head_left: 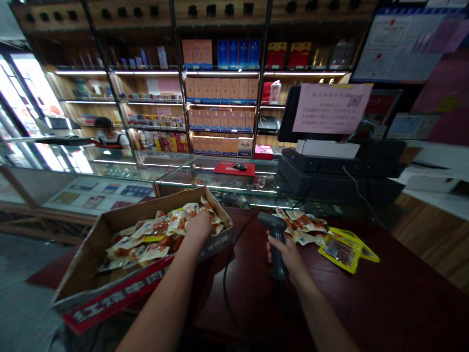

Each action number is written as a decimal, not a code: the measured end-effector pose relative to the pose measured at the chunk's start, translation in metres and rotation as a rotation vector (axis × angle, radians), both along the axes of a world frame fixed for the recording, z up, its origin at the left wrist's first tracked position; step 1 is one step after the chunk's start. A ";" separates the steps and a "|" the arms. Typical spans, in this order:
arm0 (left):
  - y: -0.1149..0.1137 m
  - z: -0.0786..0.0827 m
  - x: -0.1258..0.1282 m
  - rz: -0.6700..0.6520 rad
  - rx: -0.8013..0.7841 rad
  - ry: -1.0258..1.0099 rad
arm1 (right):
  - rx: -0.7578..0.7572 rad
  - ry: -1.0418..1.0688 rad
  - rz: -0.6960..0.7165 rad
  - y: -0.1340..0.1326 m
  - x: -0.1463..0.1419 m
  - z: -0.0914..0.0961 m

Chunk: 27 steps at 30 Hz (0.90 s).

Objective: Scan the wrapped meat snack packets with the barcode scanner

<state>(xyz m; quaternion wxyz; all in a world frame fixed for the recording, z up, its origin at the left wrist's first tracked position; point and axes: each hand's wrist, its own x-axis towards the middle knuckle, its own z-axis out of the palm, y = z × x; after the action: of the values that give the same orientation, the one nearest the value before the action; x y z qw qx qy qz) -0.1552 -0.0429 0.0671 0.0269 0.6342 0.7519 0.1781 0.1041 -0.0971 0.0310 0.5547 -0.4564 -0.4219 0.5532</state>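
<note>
My left hand (198, 226) reaches into a cardboard box (110, 288) full of small snack packets (154, 237), fingers curled down among them; what they grip is hidden. My right hand (287, 254) is wrapped round the handle of a dark barcode scanner (275, 234), held upright over the dark red counter (366, 303). A cable (229, 274) runs from the scanner across the counter. Just past the scanner lies a loose pile of snack packets (302, 226), with yellow packets (344, 249) to their right.
A black cash register with monitor (330, 166) and a pink notice stands behind the counter. Glass display cases (146, 166) run left, with a red mouse pad and mouse (236, 168). Lit shelves of boxed goods (220, 93) line the back wall. Another person (108, 134) sits far left.
</note>
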 end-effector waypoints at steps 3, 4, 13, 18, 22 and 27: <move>0.004 -0.004 0.002 0.069 -0.008 -0.041 | 0.031 -0.020 0.011 0.010 -0.002 0.001; 0.005 -0.004 0.002 0.075 0.010 -0.043 | 0.045 -0.018 0.014 0.012 -0.001 0.000; -0.002 0.020 0.002 0.144 0.440 -0.347 | 0.108 0.131 0.078 0.007 0.011 -0.014; -0.018 0.022 0.008 0.100 0.716 -0.693 | 0.141 0.122 0.107 0.006 0.012 -0.015; -0.019 0.020 0.026 -0.177 0.853 -1.402 | 0.157 0.145 0.138 0.005 0.013 -0.014; -0.013 0.009 0.063 -0.274 0.591 -1.805 | 0.196 0.192 0.145 0.001 0.015 -0.012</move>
<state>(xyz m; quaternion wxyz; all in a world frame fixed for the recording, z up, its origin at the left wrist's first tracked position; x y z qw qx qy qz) -0.0920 -0.0563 0.0763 0.4555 0.3214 0.2916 0.7773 0.1194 -0.0960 0.0192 0.5928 -0.3135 -0.4508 0.5891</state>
